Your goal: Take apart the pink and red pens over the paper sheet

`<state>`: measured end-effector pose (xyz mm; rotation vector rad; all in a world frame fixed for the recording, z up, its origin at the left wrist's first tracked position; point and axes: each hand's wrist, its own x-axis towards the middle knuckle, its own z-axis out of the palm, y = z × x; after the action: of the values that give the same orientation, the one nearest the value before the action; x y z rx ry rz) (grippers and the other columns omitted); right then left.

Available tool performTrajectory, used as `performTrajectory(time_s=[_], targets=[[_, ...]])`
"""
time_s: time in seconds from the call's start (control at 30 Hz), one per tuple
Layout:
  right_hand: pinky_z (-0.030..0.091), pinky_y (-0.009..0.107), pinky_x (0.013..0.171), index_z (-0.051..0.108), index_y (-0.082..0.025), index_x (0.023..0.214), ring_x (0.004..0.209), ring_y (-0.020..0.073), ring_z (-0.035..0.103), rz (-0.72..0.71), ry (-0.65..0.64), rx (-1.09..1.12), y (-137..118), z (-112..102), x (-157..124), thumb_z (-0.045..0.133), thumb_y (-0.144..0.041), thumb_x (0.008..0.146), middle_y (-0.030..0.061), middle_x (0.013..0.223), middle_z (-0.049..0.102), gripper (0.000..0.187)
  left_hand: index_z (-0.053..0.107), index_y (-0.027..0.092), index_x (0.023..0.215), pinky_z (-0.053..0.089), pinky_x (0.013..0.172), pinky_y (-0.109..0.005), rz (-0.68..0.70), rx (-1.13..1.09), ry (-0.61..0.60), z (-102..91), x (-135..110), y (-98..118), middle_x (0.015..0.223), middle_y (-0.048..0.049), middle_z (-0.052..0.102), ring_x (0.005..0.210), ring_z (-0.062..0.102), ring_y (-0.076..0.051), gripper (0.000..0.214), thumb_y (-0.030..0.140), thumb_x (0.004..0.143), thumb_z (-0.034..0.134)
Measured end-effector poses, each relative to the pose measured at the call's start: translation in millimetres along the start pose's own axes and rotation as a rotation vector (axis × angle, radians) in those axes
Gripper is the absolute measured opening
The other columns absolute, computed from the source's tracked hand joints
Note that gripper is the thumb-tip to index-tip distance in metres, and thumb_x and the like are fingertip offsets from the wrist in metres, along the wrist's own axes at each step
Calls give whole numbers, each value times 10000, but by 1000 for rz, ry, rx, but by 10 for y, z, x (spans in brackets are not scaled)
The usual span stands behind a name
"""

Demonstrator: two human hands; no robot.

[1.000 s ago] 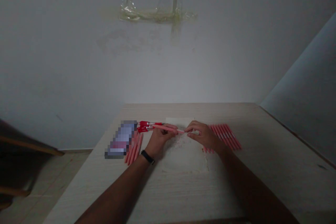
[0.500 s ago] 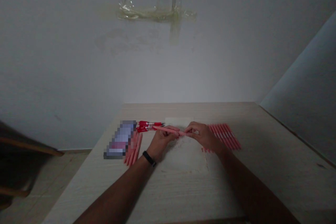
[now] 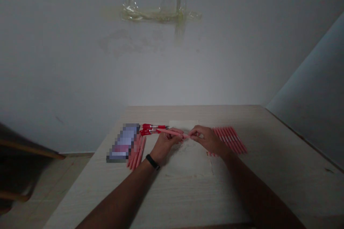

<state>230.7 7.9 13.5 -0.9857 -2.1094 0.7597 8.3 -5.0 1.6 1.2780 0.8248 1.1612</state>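
Observation:
My left hand (image 3: 167,144), with a dark band on its wrist, is closed around a pink pen (image 3: 168,132) above the middle of the table. My right hand (image 3: 204,137) pinches the pen's right end, its fingertips close to those of the left hand. That end is too small to make out in detail. Left of the left hand lie several loose pink pens (image 3: 137,155), and behind it several red pens (image 3: 153,127) with clear parts. A row of pink pens (image 3: 230,139) lies side by side to the right, partly covered by my right hand and forearm.
A pale sheet (image 3: 189,164) lies on the wooden table (image 3: 172,200) under my hands. At the left stands a blurred-out flat device (image 3: 123,143). The wall (image 3: 199,71) rises behind the table, with tape (image 3: 156,16) stuck on it. Dark furniture (image 3: 18,164) is at the far left.
Almost nothing differs. Both hands stay in place on the pink pen, with only a slight shift of the right fingertips.

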Motion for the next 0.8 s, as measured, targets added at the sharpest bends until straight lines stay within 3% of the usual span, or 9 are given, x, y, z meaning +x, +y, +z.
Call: performTrajectory(time_s=[0.17, 0.37, 0.5, 0.63, 0.8], targets=[[463, 279, 776, 713, -210, 1014, 850, 169, 635, -39, -2, 23, -20, 35, -5, 672, -284, 885, 31, 909, 701, 155, 716, 133, 889, 426, 619, -236, 1, -4, -9, 48, -12, 25, 763, -34, 690, 676, 577, -131, 276, 351, 748, 808], [441, 259, 667, 701, -197, 917, 719, 147, 592, 43, 138, 13, 43, -47, 13, 645, -344, 899, 11, 782, 667, 159, 681, 152, 1064, 437, 640, -243, 15, 85, 64, -53, 11, 59, 831, -36, 696, 690, 573, -128, 344, 357, 799, 760], [442, 253, 610, 668, -188, 882, 672, 146, 578, 102, 263, 218, 132, -138, 31, 672, -434, 869, 14, 746, 653, 246, 674, 160, 925, 403, 609, -224, 83, 125, 150, -123, 41, 57, 717, 16, 619, 640, 527, -109, 247, 350, 792, 759], [492, 271, 645, 633, -193, 935, 689, 157, 615, 111, 337, 473, 101, -45, 41, 652, -485, 874, 26, 756, 666, 299, 663, 155, 881, 395, 604, -224, 90, 187, 40, -64, 14, 39, 713, 6, 634, 638, 544, -117, 250, 366, 794, 765], [507, 274, 679, 667, -181, 933, 744, 162, 635, 71, 266, 379, 42, 72, 37, 605, -453, 909, 43, 833, 675, 280, 693, 185, 986, 457, 723, -288, 203, 616, -81, -20, -51, 37, 890, -49, 712, 798, 629, -186, 221, 367, 860, 701]])
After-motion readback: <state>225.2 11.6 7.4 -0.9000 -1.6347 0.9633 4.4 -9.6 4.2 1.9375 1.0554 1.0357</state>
